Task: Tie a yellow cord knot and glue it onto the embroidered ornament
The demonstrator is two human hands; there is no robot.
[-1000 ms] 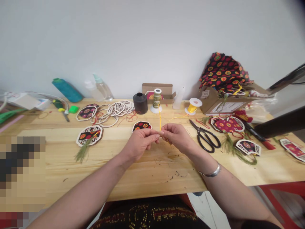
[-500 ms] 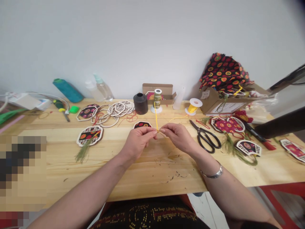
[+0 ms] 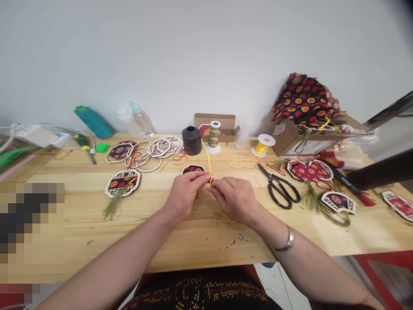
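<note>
A yellow cord (image 3: 208,160) rises from between my fingertips, above the middle of the wooden table. My left hand (image 3: 186,191) pinches it with thumb and forefinger. From the other side my right hand (image 3: 235,197) is closed in a pinch on the same cord, its fingertips almost touching the left ones. The fingers hide the exact point where the cord is gripped. Just beyond my left hand lies a black and red patterned ornament (image 3: 192,168), partly covered. Black-handled scissors (image 3: 280,187) lie to the right of my right hand.
A black thread cone (image 3: 191,141), a green thread spool (image 3: 214,134) and a yellow cord spool (image 3: 265,144) stand at the back. Left are lattice wooden pieces (image 3: 161,147) and a tasselled ornament (image 3: 122,184). A cardboard box (image 3: 309,140) with patterned cloth (image 3: 303,101) stands right.
My right hand has turned and shifted slightly left and lower, closer to my left fingertips. The yellow cord's upper end now leans left instead of standing nearly straight.
</note>
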